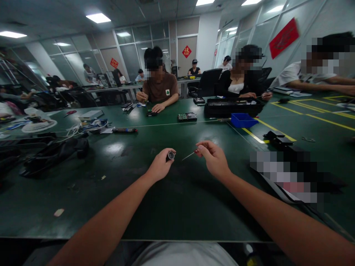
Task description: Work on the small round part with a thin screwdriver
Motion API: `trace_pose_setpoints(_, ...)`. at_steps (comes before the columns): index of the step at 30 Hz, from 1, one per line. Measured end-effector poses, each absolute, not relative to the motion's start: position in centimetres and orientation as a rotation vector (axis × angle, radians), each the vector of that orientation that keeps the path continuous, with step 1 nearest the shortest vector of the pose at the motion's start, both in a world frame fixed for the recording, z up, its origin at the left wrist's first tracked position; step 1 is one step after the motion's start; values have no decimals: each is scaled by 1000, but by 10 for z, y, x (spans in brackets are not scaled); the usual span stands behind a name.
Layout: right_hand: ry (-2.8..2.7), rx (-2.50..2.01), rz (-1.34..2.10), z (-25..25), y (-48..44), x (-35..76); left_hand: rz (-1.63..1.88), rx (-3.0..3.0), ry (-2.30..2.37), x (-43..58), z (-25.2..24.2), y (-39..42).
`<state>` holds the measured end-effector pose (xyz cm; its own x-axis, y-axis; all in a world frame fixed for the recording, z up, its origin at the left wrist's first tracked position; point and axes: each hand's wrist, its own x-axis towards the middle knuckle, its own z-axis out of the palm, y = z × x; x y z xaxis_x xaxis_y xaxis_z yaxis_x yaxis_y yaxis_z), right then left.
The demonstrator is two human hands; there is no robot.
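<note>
My left hand is closed around a small dark cylindrical part, its round, silver-rimmed end facing up and to the right. What the part belongs to I cannot make out. In my right hand is a thin screwdriver, gripped by its reddish handle, mostly hidden by the fingers. The metal shaft points left and down towards the left hand, and its tip is apart from the cylindrical part. Both hands are held above the green table.
Ahead lie a hard drive, a blue bin and a long black casing. A pen-like tool, cables and a black bag are at left. Black parts lie right. Several people sit around the table.
</note>
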<state>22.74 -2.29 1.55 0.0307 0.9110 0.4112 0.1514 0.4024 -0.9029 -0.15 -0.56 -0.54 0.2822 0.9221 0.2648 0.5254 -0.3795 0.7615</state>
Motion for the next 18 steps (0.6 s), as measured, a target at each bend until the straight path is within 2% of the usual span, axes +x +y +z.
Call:
trace_pose_setpoints(10, -1460, -951, 880, 13, -26, 223, 1031, 1956, 1305, 3, -2, -9)
trace_pose_setpoints(18, -1545, -1060, 726, 16, -27, 226, 1040, 2029, 1291, 1, -6, -7)
